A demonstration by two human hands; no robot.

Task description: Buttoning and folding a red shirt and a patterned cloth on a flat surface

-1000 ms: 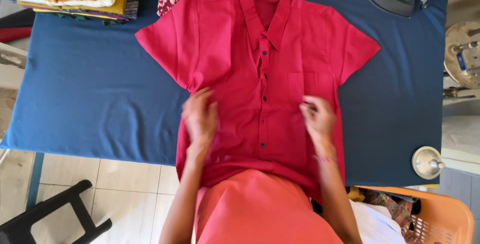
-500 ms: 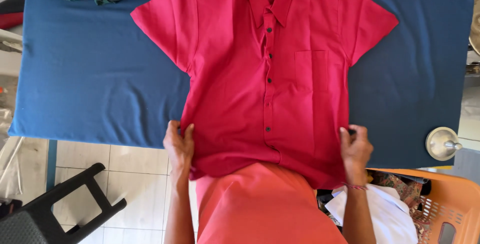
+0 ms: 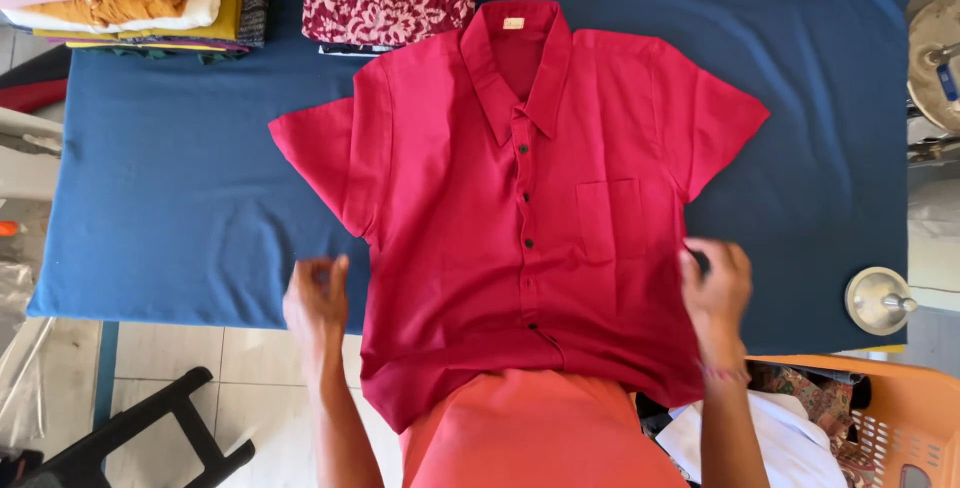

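While the red short-sleeved shirt (image 3: 520,218) is spread front-up and buttoned on the blue padded table (image 3: 170,198), hem hanging over the near edge, no fold is seen yet, so folding is judged still undone. The left hand (image 3: 316,300) is held just beside its left side seam, fingers loosely curled, gripping nothing; the right hand (image 3: 716,293) is blurred at the right seam, grip cannot be told. An orange laundry basket (image 3: 900,418) holds white and patterned clothes.
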